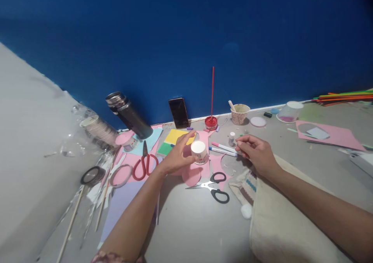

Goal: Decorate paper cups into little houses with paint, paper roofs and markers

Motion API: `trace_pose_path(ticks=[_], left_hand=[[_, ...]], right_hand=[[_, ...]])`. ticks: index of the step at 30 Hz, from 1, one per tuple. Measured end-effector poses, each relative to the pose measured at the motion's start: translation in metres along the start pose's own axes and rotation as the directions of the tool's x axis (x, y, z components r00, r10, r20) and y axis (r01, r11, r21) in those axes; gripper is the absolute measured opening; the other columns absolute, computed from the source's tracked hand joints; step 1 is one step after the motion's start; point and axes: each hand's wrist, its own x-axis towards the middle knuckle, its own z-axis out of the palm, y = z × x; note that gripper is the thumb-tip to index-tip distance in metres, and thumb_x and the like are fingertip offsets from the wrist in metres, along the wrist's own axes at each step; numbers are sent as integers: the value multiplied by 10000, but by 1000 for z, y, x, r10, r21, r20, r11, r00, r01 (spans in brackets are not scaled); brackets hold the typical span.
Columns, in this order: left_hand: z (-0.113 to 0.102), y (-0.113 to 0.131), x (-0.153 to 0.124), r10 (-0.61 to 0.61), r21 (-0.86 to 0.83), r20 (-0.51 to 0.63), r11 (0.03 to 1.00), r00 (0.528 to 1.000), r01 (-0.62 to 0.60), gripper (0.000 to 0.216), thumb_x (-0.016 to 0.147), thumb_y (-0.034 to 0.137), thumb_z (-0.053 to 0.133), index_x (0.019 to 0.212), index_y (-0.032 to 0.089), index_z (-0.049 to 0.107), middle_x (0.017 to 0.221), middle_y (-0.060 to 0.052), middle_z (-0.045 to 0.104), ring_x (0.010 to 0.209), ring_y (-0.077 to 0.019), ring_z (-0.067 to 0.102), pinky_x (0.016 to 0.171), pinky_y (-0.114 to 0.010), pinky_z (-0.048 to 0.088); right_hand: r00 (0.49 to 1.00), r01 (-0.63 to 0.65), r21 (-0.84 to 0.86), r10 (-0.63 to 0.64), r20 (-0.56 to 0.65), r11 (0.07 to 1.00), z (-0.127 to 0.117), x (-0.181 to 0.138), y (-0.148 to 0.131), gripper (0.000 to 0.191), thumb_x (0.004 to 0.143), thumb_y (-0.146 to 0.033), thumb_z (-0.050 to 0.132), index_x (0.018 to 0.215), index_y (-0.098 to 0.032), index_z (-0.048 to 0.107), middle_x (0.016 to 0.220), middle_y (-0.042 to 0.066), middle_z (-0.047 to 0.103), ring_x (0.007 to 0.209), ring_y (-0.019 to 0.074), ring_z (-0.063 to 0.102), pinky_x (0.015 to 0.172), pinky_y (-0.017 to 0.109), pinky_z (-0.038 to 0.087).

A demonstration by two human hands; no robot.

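My left hand is open, thumb and fingers spread beside a small white paper cup standing upside down. The thumb tip comes close to the cup; I cannot tell whether it touches. The cup stands on pink paper, with a pink paper circle in front. My right hand has its fingertips pinched together, and what lies between them is too small to make out. Close to those fingertips are a small clear bottle with a white cap and two marker pens. Black-handled scissors lie open nearer me.
Red-handled scissors, a dark flask and tape rolls are on the left. A phone leans on the blue wall. Behind stand a red dish with a stick and a patterned cup. Beige cloth lies under my right arm.
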Motion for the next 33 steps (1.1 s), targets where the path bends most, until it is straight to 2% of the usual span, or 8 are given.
trace_pose_path(ticks=[6, 11, 16, 19, 23, 26, 29, 33], left_hand=[[16, 6, -14, -183, -11, -98, 983, 978, 182, 1086, 641, 393, 899, 1575, 262, 363, 1595, -201, 418, 1482, -429, 409, 1209, -618, 330], [44, 12, -14, -129, 7, -347, 990, 929, 140, 821, 646, 418, 894, 1345, 249, 496, 1436, -138, 501, 1382, -357, 477, 1161, -540, 389], [47, 11, -6, -155, -87, -447, 988, 881, 129, 436, 736, 372, 786, 1105, 234, 600, 1265, -103, 592, 1209, -290, 576, 1011, -443, 490], [38, 13, -4, -247, -426, -363, 901, 898, 76, 421, 703, 375, 762, 1069, 211, 634, 1127, -82, 673, 1019, -253, 650, 888, -393, 519], [31, 22, -10, -280, -769, -139, 635, 950, 75, 464, 645, 401, 799, 1037, 181, 685, 927, -49, 715, 797, -201, 653, 764, -337, 507], [33, 29, -17, -219, -812, 81, 550, 972, 192, 485, 630, 407, 823, 1035, 155, 734, 907, -76, 738, 788, -221, 677, 762, -343, 511], [38, 34, -21, -159, -789, 227, 549, 961, 277, 498, 609, 399, 854, 1030, 148, 765, 928, -99, 754, 803, -236, 690, 755, -348, 517], [41, 33, -23, -150, -744, 296, 583, 943, 326, 490, 634, 437, 862, 1033, 165, 780, 895, -85, 732, 717, -199, 658, 659, -318, 501]], right_hand=[[992, 77, -100, -67, 103, 992, 4, -9, -8, 295, 778, -484, 777, 855, -201, 739, 651, 28, 714, 527, 139, 552, 477, 262, 454], [988, 94, -132, -76, 132, 987, 5, -11, -10, 282, 791, -475, 751, 855, -201, 740, 662, 30, 724, 527, 142, 558, 479, 265, 456], [981, 106, -148, -79, 177, 983, 5, -11, -5, 260, 823, -448, 728, 878, -193, 735, 684, 23, 729, 536, 138, 573, 524, 273, 482], [971, 131, -156, -96, 218, 979, 6, -14, -3, 226, 857, -425, 696, 884, -202, 721, 691, 17, 729, 555, 150, 601, 548, 282, 502], [915, 324, -281, -225, 335, 903, 9, -23, -1, 215, 878, -368, 690, 1016, -212, 740, 853, 50, 777, 654, 184, 663, 650, 330, 551], [773, 573, -287, -390, 500, 768, 11, -29, 1, 568, 823, -295, 767, 1375, -243, 645, 1305, 138, 723, 1022, 286, 715, 818, 407, 599], [595, 747, -190, -513, 619, 637, 13, -33, 2, 892, 787, -252, 814, 1590, -265, 427, 1558, 183, 528, 1442, 377, 500, 1074, 526, 531], [518, 789, -135, -530, 671, 600, 13, -36, 0, 930, 772, -245, 846, 1588, -278, 402, 1549, 182, 514, 1483, 377, 456, 1177, 552, 447]])
